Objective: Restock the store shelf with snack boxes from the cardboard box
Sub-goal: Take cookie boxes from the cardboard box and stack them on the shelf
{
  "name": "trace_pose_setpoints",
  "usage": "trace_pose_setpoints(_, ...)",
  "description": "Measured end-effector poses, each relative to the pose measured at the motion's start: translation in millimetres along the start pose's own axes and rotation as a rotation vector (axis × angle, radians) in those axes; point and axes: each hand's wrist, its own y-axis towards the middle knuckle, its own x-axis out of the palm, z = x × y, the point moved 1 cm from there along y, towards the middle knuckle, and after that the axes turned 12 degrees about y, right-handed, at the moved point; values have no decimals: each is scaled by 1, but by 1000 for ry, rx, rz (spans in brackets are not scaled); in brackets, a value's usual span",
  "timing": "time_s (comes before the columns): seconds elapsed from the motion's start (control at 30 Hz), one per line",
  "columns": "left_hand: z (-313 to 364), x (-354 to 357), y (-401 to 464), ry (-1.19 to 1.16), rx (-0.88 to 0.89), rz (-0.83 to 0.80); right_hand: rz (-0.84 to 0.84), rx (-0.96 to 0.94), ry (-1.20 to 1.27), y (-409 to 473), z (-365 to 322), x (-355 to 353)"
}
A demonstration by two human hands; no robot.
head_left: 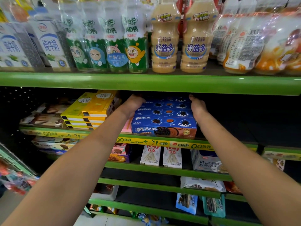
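Head view. Green shelf (162,139), second tier down: blue snack boxes (164,118) sit between the two hands, three visible in a row running front to back, each with its long axis left-right and its printed front face toward the aisle; the front box rests at the shelf lip. Left hand (134,104) lies against the left ends of the boxes, fingers curled round the rear of the row, gripping. Right hand (197,107) presses the right ends, thumb up at the back box; its fingers are hidden behind the boxes, so whether it grips cannot be told. Both forearms reach up and forward, converging on the row. Just left of the left hand: yellow boxes (91,111) in flat stacks, angled. Further left: brown-and-white packs (45,116), also flat. Tier above the hands: beige drink bottles (179,41), green-label bottles (107,39), milk cartons (48,44). Tier below the hands: two upright white stick-biscuit boxes (161,155).
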Motion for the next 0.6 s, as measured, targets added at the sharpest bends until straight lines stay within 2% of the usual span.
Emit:
trace_pose_setpoints(0.23,-1,-2,-7,-23,33,-22,14,-14,84,-7,-1,-8)
trace_pose_setpoints(0.3,-1,-4,-11,47,128,-6,-3,-51,58,-15,-1,-13)
trace_pose_setpoints(0.5,-2,-5,-57,466,395,38,-123,-276,-162,-44,7,-33)
trace_pose_setpoints(0.6,2,7,-85,464,529,12,-206,-396,-317,-68,11,-40)
